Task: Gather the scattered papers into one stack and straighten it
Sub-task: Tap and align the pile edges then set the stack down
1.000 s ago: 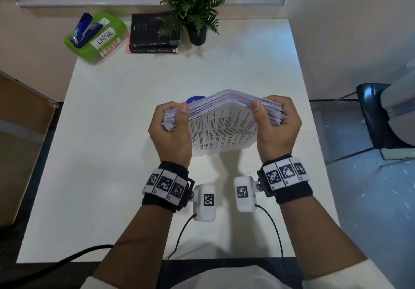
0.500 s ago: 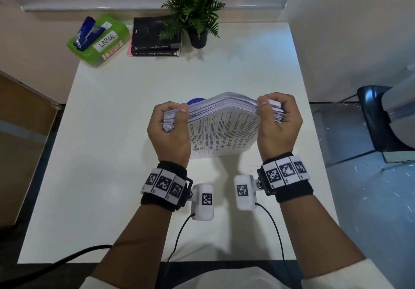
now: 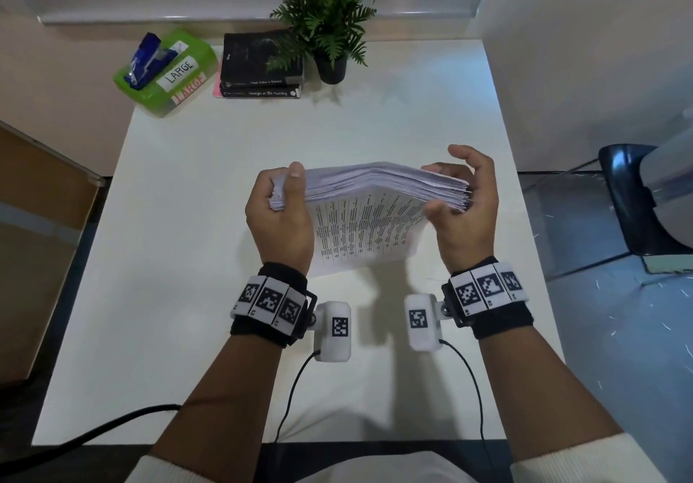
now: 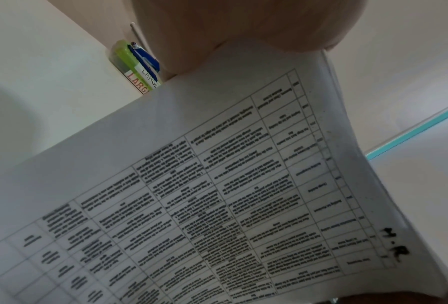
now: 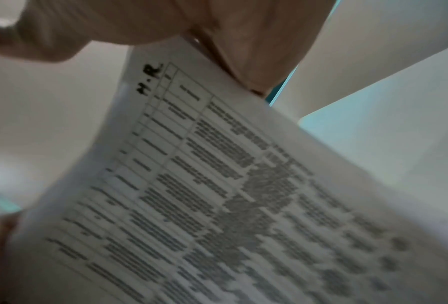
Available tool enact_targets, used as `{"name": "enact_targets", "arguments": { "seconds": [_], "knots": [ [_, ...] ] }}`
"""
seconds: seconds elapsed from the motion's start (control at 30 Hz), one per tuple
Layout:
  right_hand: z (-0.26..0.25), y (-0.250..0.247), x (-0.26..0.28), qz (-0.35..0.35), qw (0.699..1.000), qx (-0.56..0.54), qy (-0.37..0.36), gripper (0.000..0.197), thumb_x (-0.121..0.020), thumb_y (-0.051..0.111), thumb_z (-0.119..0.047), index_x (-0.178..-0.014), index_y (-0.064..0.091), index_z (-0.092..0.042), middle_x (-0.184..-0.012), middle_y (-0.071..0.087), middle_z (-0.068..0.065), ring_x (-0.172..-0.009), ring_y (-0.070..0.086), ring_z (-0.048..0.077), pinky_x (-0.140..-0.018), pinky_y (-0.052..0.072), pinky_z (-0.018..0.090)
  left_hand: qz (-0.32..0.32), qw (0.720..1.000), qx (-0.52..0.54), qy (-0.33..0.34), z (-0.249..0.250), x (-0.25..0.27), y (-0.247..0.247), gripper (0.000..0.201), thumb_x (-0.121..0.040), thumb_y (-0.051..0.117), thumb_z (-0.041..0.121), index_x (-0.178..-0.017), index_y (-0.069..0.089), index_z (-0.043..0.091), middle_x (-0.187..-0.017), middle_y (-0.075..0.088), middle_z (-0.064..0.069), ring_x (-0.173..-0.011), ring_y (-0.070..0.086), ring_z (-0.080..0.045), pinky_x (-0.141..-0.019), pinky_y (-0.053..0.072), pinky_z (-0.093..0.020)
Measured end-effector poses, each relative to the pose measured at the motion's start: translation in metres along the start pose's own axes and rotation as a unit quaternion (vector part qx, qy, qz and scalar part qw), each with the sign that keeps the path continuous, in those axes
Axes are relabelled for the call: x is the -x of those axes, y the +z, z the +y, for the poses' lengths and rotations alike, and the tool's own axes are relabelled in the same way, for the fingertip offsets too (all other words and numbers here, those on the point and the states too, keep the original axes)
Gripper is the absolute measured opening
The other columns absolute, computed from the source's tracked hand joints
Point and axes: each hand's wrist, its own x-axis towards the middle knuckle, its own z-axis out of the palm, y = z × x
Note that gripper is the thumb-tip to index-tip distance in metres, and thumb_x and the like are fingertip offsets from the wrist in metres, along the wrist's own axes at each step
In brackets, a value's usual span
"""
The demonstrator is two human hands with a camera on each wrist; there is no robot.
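Observation:
A thick stack of printed papers (image 3: pixel 375 216) stands on its long edge above the white table (image 3: pixel 187 220), the near sheet showing a table of text. My left hand (image 3: pixel 281 192) grips the stack's left end, thumb on the near face and fingers behind. My right hand (image 3: pixel 459 188) is at the right end with its fingers spread and lifted, the palm against the edge. In the left wrist view the printed sheet (image 4: pixel 217 185) fills the frame under my palm. The right wrist view shows the sheet (image 5: pixel 217 195) with my fingers (image 5: pixel 243 57) at its edge and the thumb off it.
At the table's back stand a green box labelled LARGE (image 3: pixel 176 73) with a blue stapler on it, two black books (image 3: pixel 262 66) and a potted plant (image 3: pixel 330 32). A black chair (image 3: pixel 630 201) stands to the right of the table. Cables run off the near edge.
My right hand has loosened from its grip on the stack's right end, its fingers lifting and spreading. The left hand keeps its hold and the stack stays in place.

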Motion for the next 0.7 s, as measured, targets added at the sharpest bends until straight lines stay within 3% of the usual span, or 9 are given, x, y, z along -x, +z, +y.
{"name": "enact_targets", "arguments": {
  "seconds": [0.07,0.13,0.23,0.3,0.37,0.43,0.5,0.57,0.7],
  "knots": [
    [0.013,-0.011,-0.002,-0.046,0.998,0.034,0.023,0.101,-0.051,0.092,-0.050,-0.133,0.045,-0.015,-0.108,0.065,0.020,-0.107,0.063,0.027,-0.094,0.053,0.041,-0.017,1.000,-0.009,-0.002,-0.002,-0.002,0.001,0.031,-0.099,0.054,0.028,-0.077,0.052,0.007,-0.066,0.049,0.011,-0.061,0.047,0.000,-0.064,0.040,-0.011],
    [0.023,-0.021,0.002,-0.047,0.995,0.070,0.048,0.097,-0.052,0.097,-0.027,-0.133,0.046,-0.013,-0.105,0.067,0.018,-0.101,0.066,0.025,-0.091,0.055,0.038,-0.034,0.999,-0.021,-0.008,-0.003,-0.003,0.003,0.037,-0.100,0.053,0.032,-0.073,0.047,0.008,-0.063,0.045,0.009,-0.057,0.043,-0.004,-0.059,0.038,-0.012],
    [0.023,-0.018,-0.005,-0.055,0.994,0.093,0.034,0.055,-0.067,0.089,-0.005,-0.113,0.060,-0.003,-0.093,0.068,0.015,-0.087,0.067,0.028,-0.080,0.056,0.052,-0.044,0.999,-0.028,-0.015,-0.002,-0.009,0.007,0.046,-0.098,0.052,0.043,-0.069,0.041,0.010,-0.061,0.038,0.008,-0.057,0.037,-0.007,-0.056,0.035,-0.017],
    [0.019,-0.006,-0.015,-0.038,0.995,0.069,0.059,0.036,-0.080,0.079,-0.009,-0.110,0.062,0.000,-0.098,0.067,0.020,-0.091,0.065,0.032,-0.088,0.051,0.060,-0.044,0.999,-0.011,-0.029,0.002,-0.016,0.006,0.061,-0.091,0.051,0.062,-0.075,0.045,0.004,-0.065,0.042,0.006,-0.061,0.041,-0.008,-0.061,0.039,-0.018],
    [0.006,0.001,-0.026,0.028,0.992,0.031,0.117,0.039,-0.092,0.067,-0.011,-0.125,0.056,0.006,-0.114,0.066,0.021,-0.109,0.064,0.025,-0.103,0.048,0.033,-0.090,0.996,0.003,-0.008,0.005,-0.025,0.001,0.073,-0.080,0.048,0.077,-0.093,0.051,0.005,-0.075,0.052,0.013,-0.069,0.050,-0.006,-0.067,0.045,-0.020],
    [-0.002,-0.001,-0.025,-0.004,0.994,0.010,0.105,0.037,-0.085,0.073,-0.003,-0.119,0.064,0.006,-0.102,0.075,-0.002,-0.099,0.070,0.013,-0.088,0.054,0.021,-0.189,0.982,0.009,0.001,0.002,-0.033,-0.010,0.077,-0.078,0.061,0.068,-0.119,0.041,0.006,-0.085,0.061,0.018,-0.075,0.059,-0.002,-0.066,0.050,-0.020],
    [-0.008,-0.010,-0.020,-0.033,0.996,0.015,0.078,0.033,-0.079,0.078,0.001,-0.111,0.069,0.003,-0.094,0.077,-0.007,-0.095,0.073,0.016,-0.086,0.058,0.030,-0.259,0.965,0.016,-0.046,-0.010,-0.038,-0.022,0.089,-0.070,0.083,0.042,-0.132,0.029,0.010,-0.101,0.067,0.007,-0.091,0.069,-0.012,-0.076,0.058,-0.029],
    [-0.011,-0.015,-0.020,-0.033,0.997,0.000,0.066,0.030,-0.079,0.077,0.004,-0.107,0.069,-0.003,-0.095,0.077,-0.005,-0.096,0.073,0.019,-0.086,0.059,0.033,-0.300,0.950,-0.028,-0.081,-0.020,-0.035,-0.026,0.084,-0.065,0.089,0.022,-0.131,0.039,0.011,-0.116,0.067,-0.004,-0.108,0.068,-0.018,-0.089,0.058,-0.041],
    [-0.022,-0.016,-0.028,-0.063,0.996,0.027,0.058,0.023,-0.083,0.076,-0.003,-0.104,0.068,0.003,-0.088,0.077,-0.007,-0.088,0.073,0.011,-0.075,0.056,0.021,-0.288,0.944,-0.112,-0.115,-0.033,-0.020,-0.026,0.033,-0.073,0.085,0.019,-0.101,0.069,0.024,-0.099,0.075,0.003,-0.096,0.073,-0.013,-0.082,0.061,-0.033]
  ]
}}
